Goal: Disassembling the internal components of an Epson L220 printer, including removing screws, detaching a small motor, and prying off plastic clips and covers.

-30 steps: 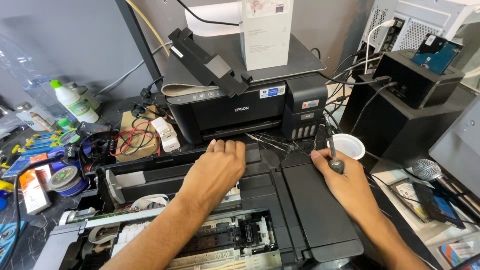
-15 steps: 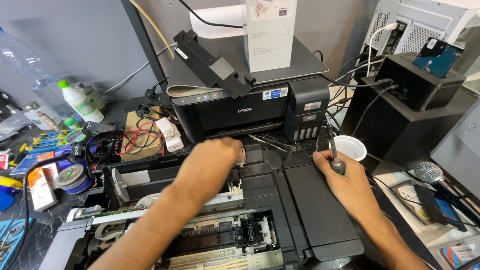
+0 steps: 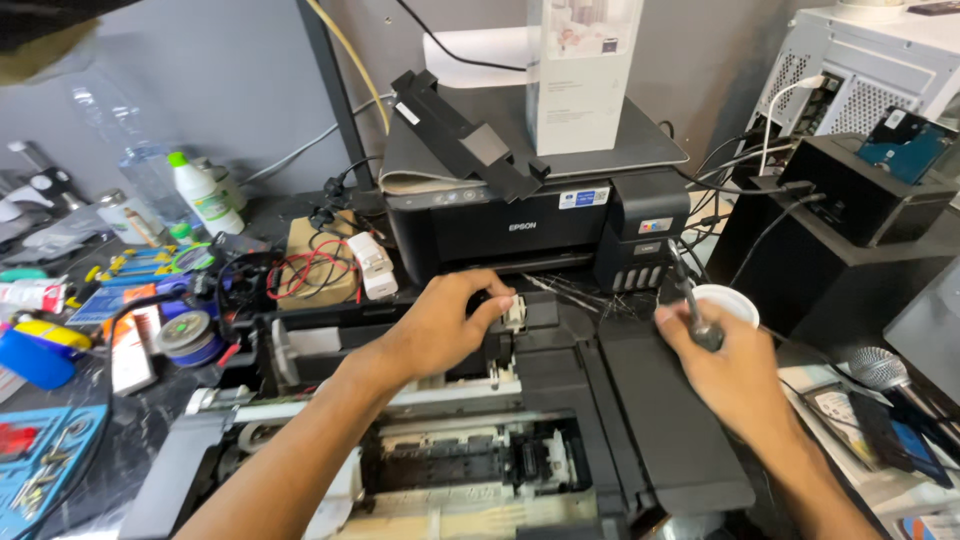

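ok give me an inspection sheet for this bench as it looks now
surface: dark workbench, crowded on every side.
job's things: opened printer with its cover off and insides showing; a small white part at the left fingertips.
clutter: white bottle, solder spool, blue tool tray, white cup, microphone.
grippers: left hand pinches the white part; right hand grips a screwdriver, tip up.
cables: red wires on a cardboard box; black leads behind the second printer.
surroundings: grey wall, computer case, white carton atop the second printer.
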